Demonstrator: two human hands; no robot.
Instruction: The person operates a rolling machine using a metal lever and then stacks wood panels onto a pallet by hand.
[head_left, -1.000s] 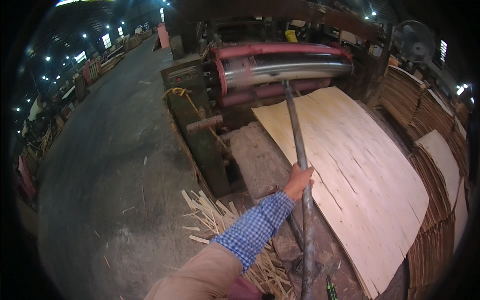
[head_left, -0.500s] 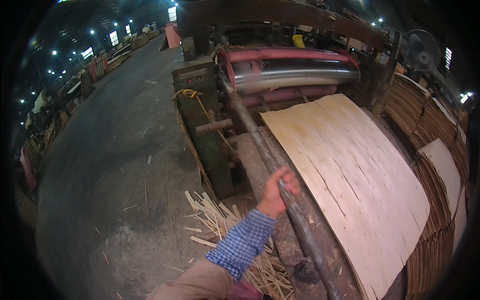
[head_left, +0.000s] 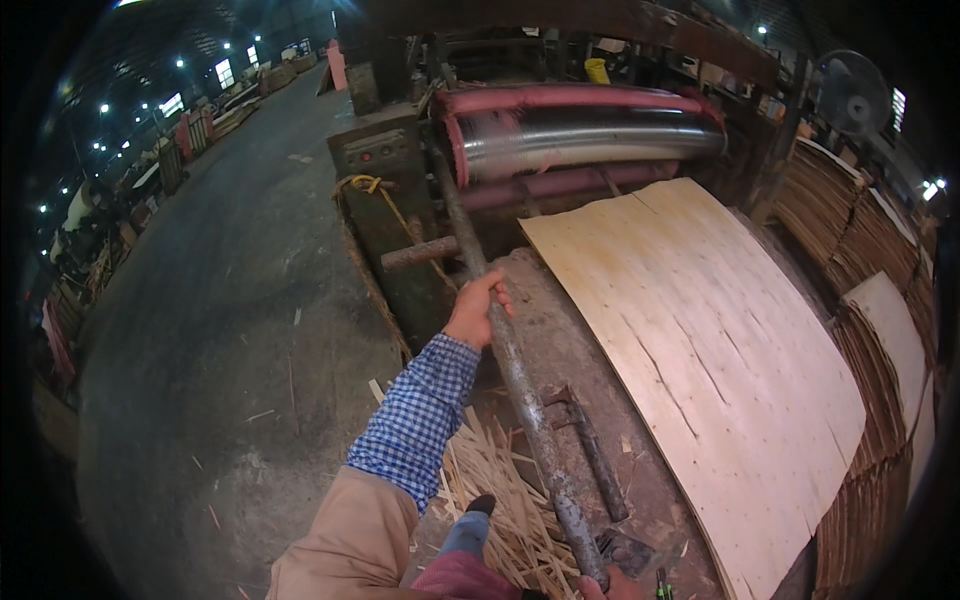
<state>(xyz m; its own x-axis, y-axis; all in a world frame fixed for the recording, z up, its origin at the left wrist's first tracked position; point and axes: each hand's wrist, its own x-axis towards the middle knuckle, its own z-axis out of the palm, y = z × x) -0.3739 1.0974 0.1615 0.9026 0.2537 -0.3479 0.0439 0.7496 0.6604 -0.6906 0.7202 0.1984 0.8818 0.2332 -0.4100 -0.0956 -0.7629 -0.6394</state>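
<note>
My left hand, in a blue checked cuff, is closed around a long, worn metal pipe. The pipe slants from beside the roller machine down to the lower edge. At its near end, my right hand is cut off by the picture's edge, its visible part closed about the pipe. Right of the pipe lies a large, pale veneer sheet with several dark cracks. A short metal bar rests on the dusty bed between pipe and sheet.
A machine with a shiny, pink-edged roller stands ahead. Its green side housing carries buttons, a yellow rope and a protruding rod. Wood strips litter the floor by my foot. Veneer stacks stand at right, below a fan.
The pipe has shifted left with my left hand, which is now farther forward and nearer the machine housing. The short bar on the bed and my right hand have come into view.
</note>
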